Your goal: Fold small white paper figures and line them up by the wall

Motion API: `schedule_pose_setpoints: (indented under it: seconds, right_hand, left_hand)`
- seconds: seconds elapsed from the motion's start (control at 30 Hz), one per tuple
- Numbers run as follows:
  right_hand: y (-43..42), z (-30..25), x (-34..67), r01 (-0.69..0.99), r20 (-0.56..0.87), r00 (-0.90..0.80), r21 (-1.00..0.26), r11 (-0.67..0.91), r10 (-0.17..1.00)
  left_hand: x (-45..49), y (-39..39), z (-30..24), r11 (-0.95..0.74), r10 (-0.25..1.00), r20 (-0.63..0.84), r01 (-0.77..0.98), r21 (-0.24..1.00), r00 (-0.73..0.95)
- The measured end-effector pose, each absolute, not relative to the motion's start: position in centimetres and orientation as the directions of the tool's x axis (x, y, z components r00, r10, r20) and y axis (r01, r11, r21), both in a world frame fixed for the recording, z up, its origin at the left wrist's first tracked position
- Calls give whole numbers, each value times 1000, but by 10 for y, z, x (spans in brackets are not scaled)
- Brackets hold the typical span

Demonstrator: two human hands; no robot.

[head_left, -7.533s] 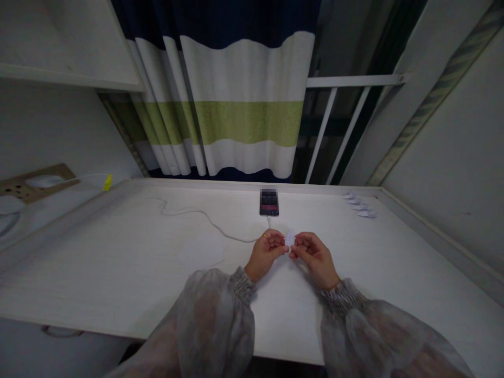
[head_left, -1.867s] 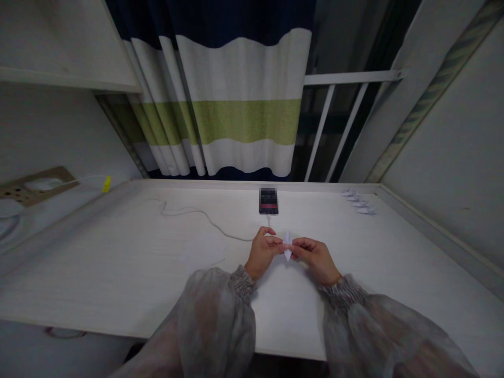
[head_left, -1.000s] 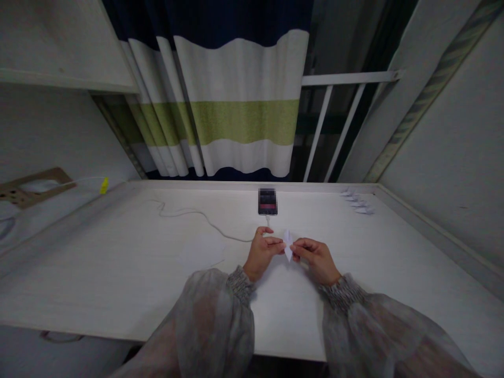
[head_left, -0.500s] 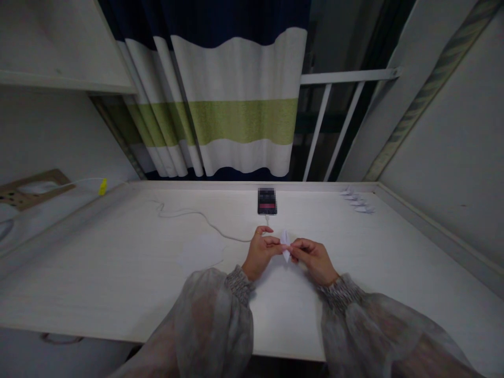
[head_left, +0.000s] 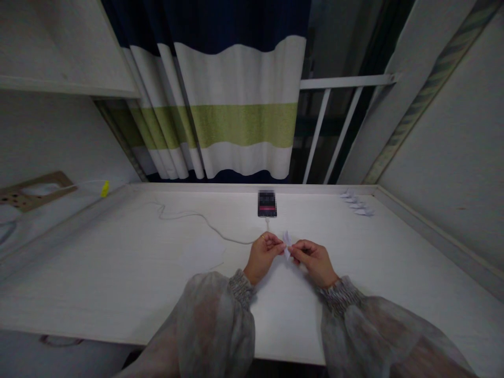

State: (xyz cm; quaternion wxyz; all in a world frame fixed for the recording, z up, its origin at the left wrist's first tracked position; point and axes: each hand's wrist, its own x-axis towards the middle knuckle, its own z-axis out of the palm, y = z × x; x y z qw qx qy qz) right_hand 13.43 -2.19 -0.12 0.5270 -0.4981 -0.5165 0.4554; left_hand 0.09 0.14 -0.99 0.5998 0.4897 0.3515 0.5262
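A small folded piece of white paper (head_left: pixel 287 239) is held upright above the desk between my two hands. My left hand (head_left: pixel 261 257) pinches its left side, thumb against curled fingers, with a ring on one finger. From the other side my right hand (head_left: pixel 314 259) grips the paper between thumb and forefinger. The paper is narrow, with pointed ends, and its middle is partly covered by my fingertips. Beyond my hands lies a phone (head_left: pixel 267 203) with a blurred screen, joined to a white cable (head_left: pixel 208 223).
Several small folded white paper pieces (head_left: pixel 356 203) stand in a row at the back right of the white desk (head_left: pixel 129 283). White paper sheets (head_left: pixel 202 251) lie left of my hands. A striped curtain (head_left: pixel 244 123) hangs behind, and a power strip (head_left: pixel 39 190) is at the left wall.
My left hand's fingers have curled in closer around the paper. The folded paper has turned a little and its upper points look more spread. My right hand has barely moved.
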Motion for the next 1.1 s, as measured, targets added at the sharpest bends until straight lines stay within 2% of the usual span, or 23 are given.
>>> schedule_pose_setpoints:
  seconds: [0.1,0.23,0.37,0.5,0.77,0.9,1.1]
  right_hand:
    - [-23,-2,133,51,105,70,-994,102,992]
    - [-23,-4,133,79,129,67,-989,124,989]
    - [-22,-9,136,128,179,25,-976,174,984]
    - [-21,-11,138,247,252,-8,-937,246,968]
    - [-23,-6,137,398,275,2,-882,251,962]
    - [-24,-6,137,388,279,-46,-880,274,959]
    - [-22,-6,138,257,364,-24,-898,358,931]
  left_hand:
    - [2,0,-11,-102,968,143,-197,975,207]
    - [3,-3,-10,-106,962,150,-193,975,227]
    - [4,-5,-8,-47,963,102,-219,975,249]
    - [6,-5,-6,21,962,54,-272,962,268]
    - [7,-7,-2,122,950,-34,-270,955,309]
    - [4,-4,-1,152,951,-57,-301,941,304]
    - [0,-2,-1,134,961,-55,-285,949,270]
